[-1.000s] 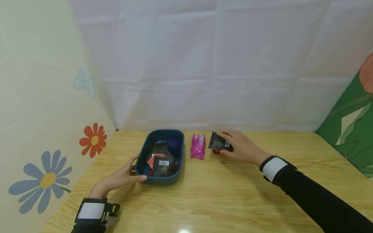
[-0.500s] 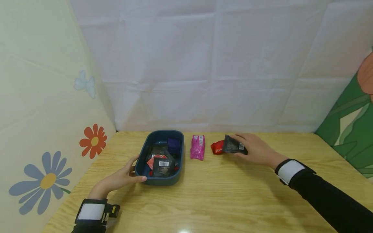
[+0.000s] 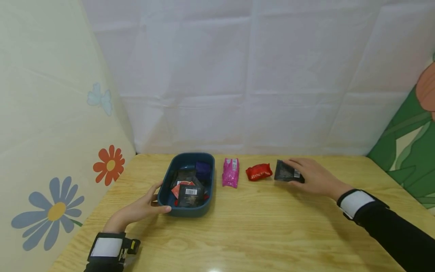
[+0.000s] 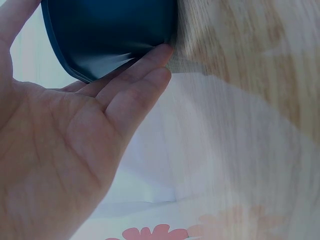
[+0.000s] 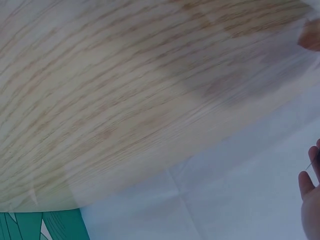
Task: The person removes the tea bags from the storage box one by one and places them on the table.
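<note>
My right hand (image 3: 310,175) pinches a flat black packet (image 3: 287,172) with a white barcode label, on the right side of the table. In the right wrist view only part of this hand (image 5: 311,200) shows, at the right edge. A shiny red packet (image 3: 259,172) lies just left of the black one, and a pink packet (image 3: 230,172) stands farther left. My left hand (image 3: 141,207) rests against the near left corner of a dark blue bin (image 3: 164,189). In the left wrist view its straight fingers (image 4: 142,92) lie along the bin's wall.
Inside the bin are several packets, among them a black packet (image 3: 191,195) with a barcode, a red one (image 3: 176,189) and a dark purple one (image 3: 202,170). A white sheet (image 3: 251,94) hangs behind the wooden table (image 3: 238,234). Flower-printed panels stand at both sides.
My right hand has moved rightward with the black packet, uncovering the red packet that lay behind it. The left hand and the bin have stayed in place.
</note>
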Demonstrator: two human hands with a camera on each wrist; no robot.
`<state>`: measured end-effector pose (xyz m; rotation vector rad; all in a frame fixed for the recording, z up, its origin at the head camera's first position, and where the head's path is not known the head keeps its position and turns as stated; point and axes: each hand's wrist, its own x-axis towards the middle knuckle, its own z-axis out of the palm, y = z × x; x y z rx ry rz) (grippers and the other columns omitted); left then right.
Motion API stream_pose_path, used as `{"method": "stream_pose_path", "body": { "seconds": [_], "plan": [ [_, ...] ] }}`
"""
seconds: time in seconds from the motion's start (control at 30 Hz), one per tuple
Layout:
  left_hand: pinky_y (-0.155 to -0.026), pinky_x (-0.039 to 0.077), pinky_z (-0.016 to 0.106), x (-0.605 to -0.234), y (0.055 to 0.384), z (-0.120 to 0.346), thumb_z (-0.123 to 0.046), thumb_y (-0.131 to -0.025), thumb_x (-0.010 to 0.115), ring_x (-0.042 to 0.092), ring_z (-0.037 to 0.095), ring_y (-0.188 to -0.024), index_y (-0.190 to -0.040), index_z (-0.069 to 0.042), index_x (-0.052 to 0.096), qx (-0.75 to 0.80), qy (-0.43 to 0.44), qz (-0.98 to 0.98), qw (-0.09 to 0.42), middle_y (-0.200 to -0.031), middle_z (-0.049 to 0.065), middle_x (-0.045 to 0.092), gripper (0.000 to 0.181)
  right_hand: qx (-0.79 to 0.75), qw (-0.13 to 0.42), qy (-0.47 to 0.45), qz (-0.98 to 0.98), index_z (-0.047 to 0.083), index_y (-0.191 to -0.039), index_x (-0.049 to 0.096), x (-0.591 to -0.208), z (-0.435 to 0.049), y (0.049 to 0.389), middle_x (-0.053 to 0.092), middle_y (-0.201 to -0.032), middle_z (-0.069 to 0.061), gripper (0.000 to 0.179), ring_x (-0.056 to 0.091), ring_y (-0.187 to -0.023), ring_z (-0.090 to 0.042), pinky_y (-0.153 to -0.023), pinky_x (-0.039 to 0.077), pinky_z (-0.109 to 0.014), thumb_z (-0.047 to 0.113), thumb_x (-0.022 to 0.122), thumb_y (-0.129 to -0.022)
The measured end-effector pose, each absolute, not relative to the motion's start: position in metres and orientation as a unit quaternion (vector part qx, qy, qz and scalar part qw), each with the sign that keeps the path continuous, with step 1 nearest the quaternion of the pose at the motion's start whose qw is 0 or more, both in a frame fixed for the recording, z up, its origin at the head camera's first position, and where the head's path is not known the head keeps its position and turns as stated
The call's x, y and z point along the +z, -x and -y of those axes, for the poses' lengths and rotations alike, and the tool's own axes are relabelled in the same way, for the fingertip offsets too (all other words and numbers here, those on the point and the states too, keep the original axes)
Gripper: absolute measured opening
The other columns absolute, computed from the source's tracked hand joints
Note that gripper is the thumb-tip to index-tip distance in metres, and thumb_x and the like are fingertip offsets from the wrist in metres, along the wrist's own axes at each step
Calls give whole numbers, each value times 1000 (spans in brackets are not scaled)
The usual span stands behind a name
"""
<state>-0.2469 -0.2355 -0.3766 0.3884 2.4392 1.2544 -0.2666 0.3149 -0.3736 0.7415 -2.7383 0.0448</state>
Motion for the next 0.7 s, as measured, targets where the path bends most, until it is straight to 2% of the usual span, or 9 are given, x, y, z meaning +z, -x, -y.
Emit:
{"method": "stream_pose_path", "body": {
  "seconds": [0.23,0.47,0.7],
  "plan": [
    [-101,35,64,-377,249,237,-33,-92,72,43,48,-128,-157,-12,5,445,-133,-865,189,-145,35,37,95,13,134,-242,961,4,-146,45,-376,-318,270,49,-140,-26,73,45,-125,-47,-102,33,-64,33,77,-87],
    [-102,34,64,-377,249,237,-32,-91,74,42,47,-130,-157,-13,7,451,-126,-864,186,-146,33,37,96,16,95,-233,968,2,-140,52,-384,-321,280,53,-136,-25,67,46,-125,-47,-102,34,-63,32,78,-86],
    [-103,34,64,-378,248,238,-32,-91,74,35,51,-135,-157,-13,5,460,-137,-856,191,-151,34,28,97,39,66,-234,969,0,-138,53,-391,-313,287,54,-134,-28,63,49,-122,-50,-98,38,-63,27,77,-86]
  ]
}}
